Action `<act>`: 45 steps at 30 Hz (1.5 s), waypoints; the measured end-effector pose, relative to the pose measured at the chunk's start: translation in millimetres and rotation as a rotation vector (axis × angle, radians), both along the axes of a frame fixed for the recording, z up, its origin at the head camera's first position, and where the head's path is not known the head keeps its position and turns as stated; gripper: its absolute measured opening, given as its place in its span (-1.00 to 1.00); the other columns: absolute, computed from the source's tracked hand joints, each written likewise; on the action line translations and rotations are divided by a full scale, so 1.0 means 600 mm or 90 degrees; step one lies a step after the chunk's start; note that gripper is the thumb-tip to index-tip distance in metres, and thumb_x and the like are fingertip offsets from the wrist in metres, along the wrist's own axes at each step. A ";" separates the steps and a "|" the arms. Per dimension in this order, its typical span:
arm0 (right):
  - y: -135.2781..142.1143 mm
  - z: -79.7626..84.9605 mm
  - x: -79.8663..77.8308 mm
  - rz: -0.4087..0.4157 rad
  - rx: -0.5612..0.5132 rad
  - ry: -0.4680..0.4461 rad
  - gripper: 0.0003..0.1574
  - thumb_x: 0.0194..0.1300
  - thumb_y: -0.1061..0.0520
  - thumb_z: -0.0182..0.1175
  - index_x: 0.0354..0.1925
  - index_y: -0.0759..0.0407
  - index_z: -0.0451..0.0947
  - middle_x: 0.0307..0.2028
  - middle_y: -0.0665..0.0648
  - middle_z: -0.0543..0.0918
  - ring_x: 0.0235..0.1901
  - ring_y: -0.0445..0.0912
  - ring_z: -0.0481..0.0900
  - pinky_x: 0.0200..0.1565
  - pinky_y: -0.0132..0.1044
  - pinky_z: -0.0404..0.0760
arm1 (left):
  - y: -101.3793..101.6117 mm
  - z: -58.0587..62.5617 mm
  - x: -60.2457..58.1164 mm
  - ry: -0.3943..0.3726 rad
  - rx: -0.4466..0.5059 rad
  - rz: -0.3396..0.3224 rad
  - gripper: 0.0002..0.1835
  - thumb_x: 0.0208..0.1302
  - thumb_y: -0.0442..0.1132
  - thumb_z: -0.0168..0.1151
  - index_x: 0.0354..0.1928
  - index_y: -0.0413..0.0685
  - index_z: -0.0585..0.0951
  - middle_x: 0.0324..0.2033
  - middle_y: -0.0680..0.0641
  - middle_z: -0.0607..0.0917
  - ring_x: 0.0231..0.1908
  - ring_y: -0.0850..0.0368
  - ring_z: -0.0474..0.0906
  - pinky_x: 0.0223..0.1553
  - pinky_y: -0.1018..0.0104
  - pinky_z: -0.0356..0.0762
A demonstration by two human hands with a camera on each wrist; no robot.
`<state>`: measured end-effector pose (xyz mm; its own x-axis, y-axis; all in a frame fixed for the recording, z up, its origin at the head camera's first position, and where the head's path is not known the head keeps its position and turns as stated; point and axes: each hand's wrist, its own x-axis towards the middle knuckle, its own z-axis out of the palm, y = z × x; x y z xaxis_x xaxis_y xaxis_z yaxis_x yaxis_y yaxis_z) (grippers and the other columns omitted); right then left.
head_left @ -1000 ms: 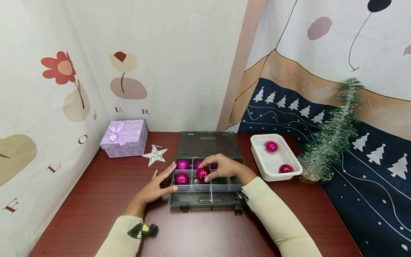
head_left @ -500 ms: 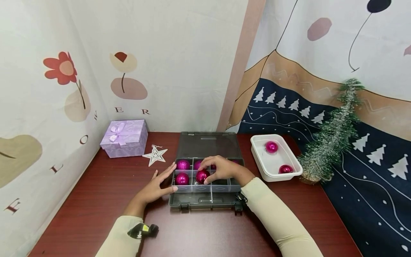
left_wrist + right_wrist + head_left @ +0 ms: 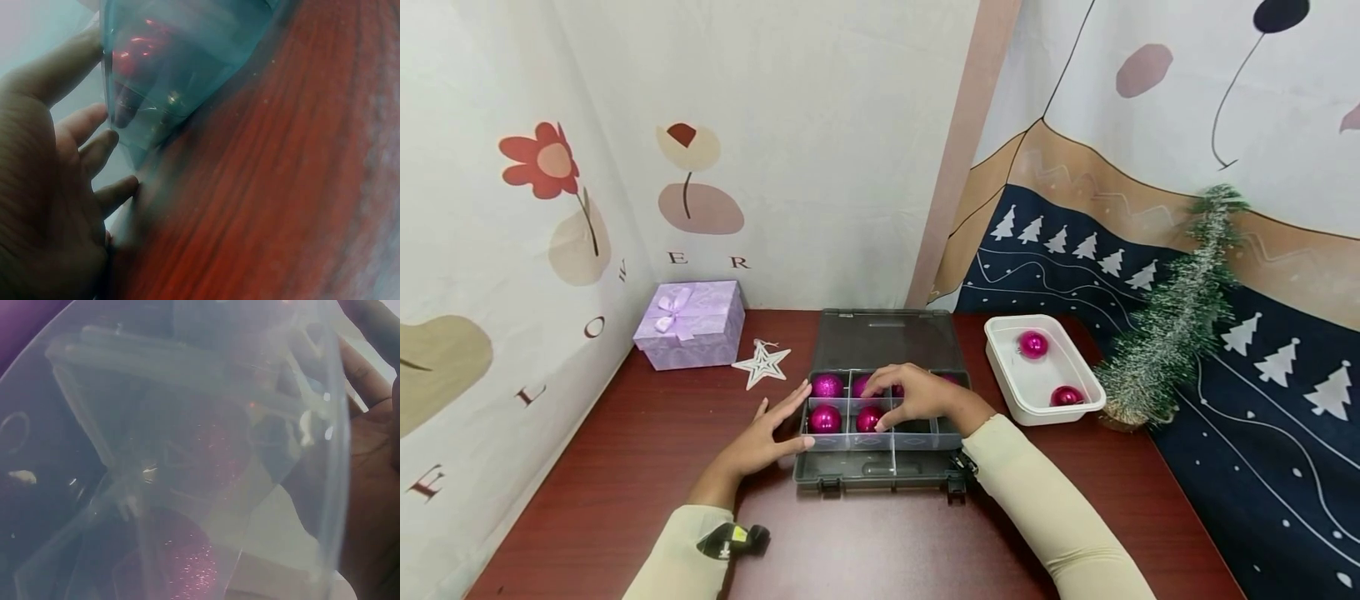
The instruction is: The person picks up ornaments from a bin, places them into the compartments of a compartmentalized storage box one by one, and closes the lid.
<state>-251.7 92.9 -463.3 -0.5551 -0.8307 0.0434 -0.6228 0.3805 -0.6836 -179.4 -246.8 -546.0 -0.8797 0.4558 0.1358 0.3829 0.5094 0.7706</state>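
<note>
A clear divided organizer box with its dark lid raised stands mid-table in the head view. Shiny and glittery magenta Christmas baubles sit in several compartments. My right hand reaches in from the right, thumb and fingers around a shiny bauble low in the front middle compartment. Another shiny bauble lies in the front left one; a glittery bauble is behind it. My left hand rests against the box's left side, fingers extended. The left wrist view shows those fingertips at the clear wall.
A white tub with two magenta baubles stands to the right, beside a small frosted tree. At the back left are a lilac gift box and a white star ornament. Fabric walls enclose the table.
My right hand has lowered the shiny bauble deeper into the front middle compartment, and its hanging cap has dropped from sight. The left hand has stayed at the box's side.
</note>
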 end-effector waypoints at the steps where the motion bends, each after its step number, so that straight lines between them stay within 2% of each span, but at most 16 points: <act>1: 0.001 0.001 0.000 -0.002 -0.005 -0.001 -0.37 0.21 0.12 0.67 0.21 0.26 0.75 0.25 0.19 0.75 0.30 0.13 0.66 0.40 0.17 0.66 | 0.000 0.000 0.000 0.001 -0.001 -0.001 0.00 0.42 0.02 0.44 0.76 0.00 0.15 0.76 -0.23 0.07 0.69 -0.46 0.08 0.55 -0.70 -0.54; 4: 0.006 0.005 -0.001 -0.007 -0.027 -0.004 -0.36 0.21 0.15 0.66 0.21 0.29 0.74 0.26 0.21 0.74 0.30 0.16 0.66 0.39 0.19 0.66 | -0.001 0.000 0.000 0.001 -0.001 -0.001 0.00 0.43 0.02 0.44 0.76 0.01 0.15 0.77 -0.23 0.06 0.69 -0.46 0.07 0.55 -0.70 -0.54; 9: 0.022 0.012 -0.005 -0.018 -0.061 -0.001 -0.36 0.21 0.14 0.66 0.21 0.30 0.74 0.25 0.18 0.75 0.33 0.10 0.65 0.44 0.15 0.63 | 0.000 0.002 0.000 -0.003 0.001 0.000 -0.01 0.44 0.02 0.44 0.76 0.01 0.15 0.77 -0.21 0.07 0.69 -0.44 0.08 0.56 -0.68 -0.55; 14: 0.051 0.023 -0.009 -0.056 -0.101 0.008 -0.39 0.22 0.15 0.65 0.20 0.27 0.75 0.23 0.20 0.75 0.29 0.12 0.67 0.40 0.18 0.64 | 0.001 0.002 0.001 -0.004 0.001 0.002 -0.01 0.44 0.02 0.44 0.76 0.00 0.15 0.76 -0.24 0.07 0.70 -0.44 0.08 0.56 -0.69 -0.55; 21: 0.110 0.036 -0.012 -0.176 -0.132 0.019 -0.44 0.27 0.16 0.61 0.22 0.12 0.76 0.29 0.20 0.73 0.27 0.22 0.65 0.30 0.36 0.65 | 0.001 0.002 0.002 -0.001 -0.001 0.002 0.00 0.43 0.02 0.43 0.76 0.03 0.15 0.76 -0.22 0.08 0.69 -0.45 0.08 0.56 -0.69 -0.55; 24: 0.137 0.039 -0.010 -0.220 -0.139 0.024 -0.44 0.30 0.16 0.58 0.24 0.13 0.75 0.31 0.21 0.71 0.25 0.20 0.63 0.23 0.31 0.67 | 0.001 0.002 0.001 0.000 -0.001 0.000 -0.01 0.44 0.02 0.43 0.76 0.04 0.15 0.76 -0.22 0.08 0.70 -0.45 0.07 0.56 -0.68 -0.55; 29: 0.180 0.038 -0.006 -0.278 -0.156 0.028 -0.45 0.35 0.17 0.53 0.27 0.17 0.71 0.34 0.27 0.68 0.24 0.25 0.59 0.21 0.05 0.68 | 0.001 0.000 0.001 -0.001 -0.002 0.001 -0.01 0.44 0.02 0.44 0.77 0.06 0.15 0.77 -0.20 0.07 0.70 -0.46 0.06 0.56 -0.69 -0.55; 37: 0.237 0.023 -0.009 -0.405 -0.162 0.016 -0.44 0.40 0.14 0.49 0.30 0.25 0.68 0.36 0.33 0.63 0.30 0.33 0.56 0.23 0.11 0.69 | 0.001 0.001 0.000 0.001 0.002 0.000 -0.01 0.43 0.01 0.44 0.76 0.05 0.15 0.77 -0.21 0.08 0.69 -0.46 0.07 0.56 -0.69 -0.54; 43: 0.268 0.012 -0.018 -0.496 -0.166 0.049 -0.40 0.42 0.19 0.46 0.33 0.39 0.62 0.41 0.43 0.57 0.35 0.34 0.53 0.30 0.23 0.61 | 0.000 -0.001 0.000 0.002 0.004 0.001 -0.01 0.44 0.01 0.44 0.76 0.07 0.15 0.77 -0.20 0.08 0.69 -0.45 0.08 0.56 -0.69 -0.54; 45: 0.275 0.009 -0.021 -0.531 -0.161 0.061 -0.37 0.41 0.22 0.46 0.36 0.40 0.58 0.40 0.46 0.55 0.34 0.37 0.52 0.33 0.20 0.56 | 0.000 -0.002 0.000 0.002 0.003 0.001 -0.01 0.43 0.01 0.44 0.77 0.08 0.15 0.77 -0.20 0.07 0.69 -0.45 0.07 0.55 -0.70 -0.54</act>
<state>-264.6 258.0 -458.0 -0.9618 -0.1149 0.2485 -0.2679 0.5819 -0.7678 -179.2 -247.0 -547.4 -0.8803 0.4533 0.1401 0.3838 0.5068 0.7719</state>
